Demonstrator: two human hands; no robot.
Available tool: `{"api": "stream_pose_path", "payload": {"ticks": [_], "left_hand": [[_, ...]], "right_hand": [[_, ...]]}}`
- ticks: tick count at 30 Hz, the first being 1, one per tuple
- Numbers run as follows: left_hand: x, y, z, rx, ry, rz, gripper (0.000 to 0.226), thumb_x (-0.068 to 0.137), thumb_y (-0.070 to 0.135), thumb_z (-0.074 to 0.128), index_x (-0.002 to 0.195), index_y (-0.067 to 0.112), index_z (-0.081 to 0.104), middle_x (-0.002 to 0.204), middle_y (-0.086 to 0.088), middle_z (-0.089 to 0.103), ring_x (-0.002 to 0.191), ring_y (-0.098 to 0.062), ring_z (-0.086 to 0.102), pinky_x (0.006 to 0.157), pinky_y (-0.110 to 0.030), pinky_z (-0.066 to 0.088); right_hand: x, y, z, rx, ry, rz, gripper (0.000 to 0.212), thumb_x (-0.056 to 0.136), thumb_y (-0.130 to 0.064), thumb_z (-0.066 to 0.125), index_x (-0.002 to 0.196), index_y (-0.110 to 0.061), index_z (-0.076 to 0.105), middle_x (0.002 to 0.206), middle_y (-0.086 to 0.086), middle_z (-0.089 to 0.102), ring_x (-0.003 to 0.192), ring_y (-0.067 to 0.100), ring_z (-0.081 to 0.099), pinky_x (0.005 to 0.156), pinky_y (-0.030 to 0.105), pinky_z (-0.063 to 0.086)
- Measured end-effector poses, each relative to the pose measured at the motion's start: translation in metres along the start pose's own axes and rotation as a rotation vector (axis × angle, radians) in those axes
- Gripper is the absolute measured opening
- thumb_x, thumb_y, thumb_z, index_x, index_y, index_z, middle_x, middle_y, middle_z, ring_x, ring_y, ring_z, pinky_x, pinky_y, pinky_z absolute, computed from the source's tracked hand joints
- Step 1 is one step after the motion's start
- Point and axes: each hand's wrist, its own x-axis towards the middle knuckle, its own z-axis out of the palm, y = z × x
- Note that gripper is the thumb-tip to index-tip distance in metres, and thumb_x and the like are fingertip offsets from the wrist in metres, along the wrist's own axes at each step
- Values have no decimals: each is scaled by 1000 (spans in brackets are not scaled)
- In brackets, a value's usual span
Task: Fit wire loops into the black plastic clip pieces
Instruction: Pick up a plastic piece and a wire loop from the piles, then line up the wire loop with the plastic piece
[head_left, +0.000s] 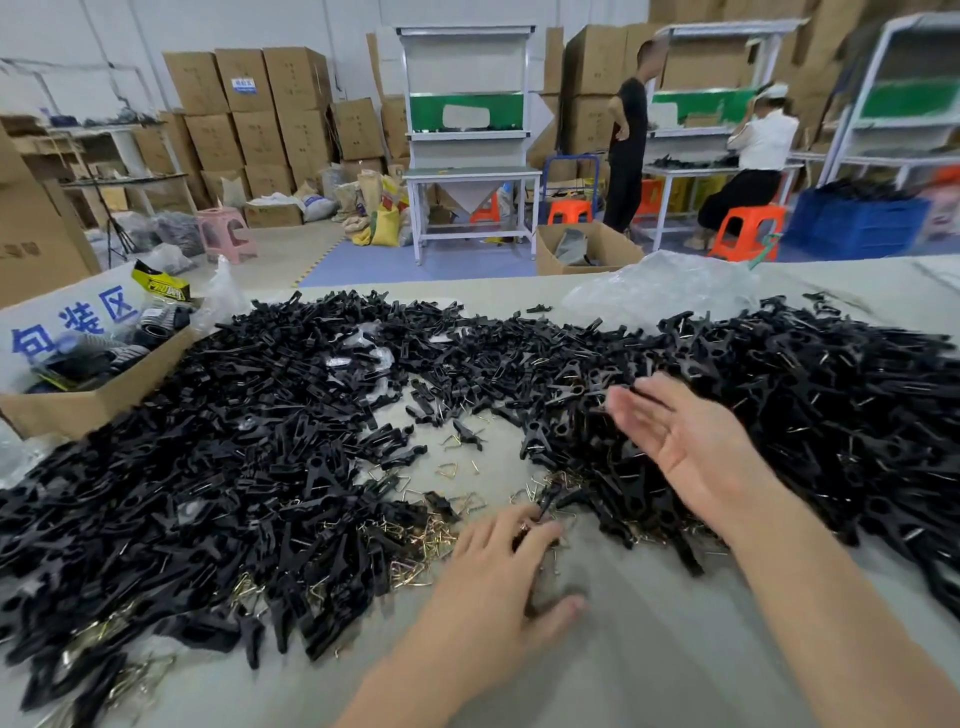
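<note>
A cardboard box (78, 410) sits left; clear plastic bag (660, 291) lies beyond.

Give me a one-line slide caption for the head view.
Left hand reaches into loose wire loops beside heaped black clip pieces on a table; right hand hovers open above them.

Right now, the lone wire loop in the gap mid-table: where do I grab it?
Pinch the wire loop on a straight side, from above and the near side: it lies flat on the table, clear of the black clip pieces. The left hand is closest.
</note>
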Motion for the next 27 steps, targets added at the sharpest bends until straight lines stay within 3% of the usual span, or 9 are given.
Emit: {"api": "stream_pose_path", "payload": {"ticks": [3, 6, 10, 14, 16, 19, 22, 24, 27], "left_hand": [[23, 7, 0, 117, -66, 111, 55, 96, 56, 32, 143, 31, 46, 153, 5, 36, 142, -21, 26, 121, -41, 20], [50, 10, 3, 184, -140, 131, 69, 92, 55, 20, 146, 20, 44, 158, -3, 34, 146, -27, 23, 122, -41, 17], [88, 10, 11, 300, -222, 115, 64, 99, 41, 40, 157, 21, 23, 164, -8, 20, 150, -36, 13, 123, -47, 13], [122, 6, 10, 263, -187, -2, 60, 103, 46, 33, 158, 27, 20, 168, -6, 9, 147, -37, 23, 117, -49, 25], [137, 1, 4, 224, -189, -40, 58, 103, 45, 30, 157, 30, 20, 168, -4, 11, 144, -38, 28, 114, -50, 30], [155, -9, -4, 126, -215, -56, 53, 104, 36, 30, 156, 31, 23, 165, -1, 18, 138, -40, 34, 112, -52, 35], [168, -16, -8, 97, -218, -59, 50, 106, 36, 31, 155, 32, 26, 164, -3, 20, 136, -41, 34, 111, -53, 35], [170, -16, -5, 158, -233, -66, 50, 106, 35, 31, 156, 36, 22, 163, -4, 17, 135, -39, 32, 108, -52, 38], [163, -12, 1, 262, -210, -57, 54, 104, 29, 35, 156, 36, 22, 157, -8, 21, 129, -38, 34, 104, -49, 39]], "right_hand": [[-44, 40, -7, -597, -82, -91, 20, 103, -19, 55, 107, -18, 75, 95, -3, 79, 83, 8, 73, 74, 22, 58], [-69, 73, -11, -1029, -128, -237, 20, 98, -16, 62, 99, -32, 75, 102, -23, 71, 98, -6, 65, 92, 15, 48], [-61, 88, -15, -1359, -14, -234, 39, 102, -28, 52, 141, -25, 55, 140, -5, 53, 126, 18, 52, 112, 32, 35], [-48, 83, -28, -1798, 63, -189, 44, 108, -39, 28, 149, -25, 40, 149, -5, 46, 137, 21, 42, 116, 41, 27], [-38, 70, -38, -1825, 82, -211, 40, 108, -32, 31, 143, -20, 46, 141, 1, 53, 130, 26, 46, 111, 37, 31], [-18, 41, -51, -1523, 115, -181, 30, 105, -23, 41, 124, -13, 61, 116, 14, 68, 107, 34, 60, 93, 37, 44], [2, 16, -54, -1303, 43, -40, 27, 104, -25, 42, 119, -25, 64, 80, -4, 71, 64, 14, 62, 58, 24, 47], [15, 8, -55, -1276, 9, 37, 39, 105, -23, 38, 138, -33, 57, 89, -9, 70, 51, 7, 51, 46, 19, 40], [22, 9, -51, -1414, -8, 58, 46, 104, -17, 33, 146, -27, 50, 102, 1, 64, 66, 12, 54, 52, 19, 41]]}}
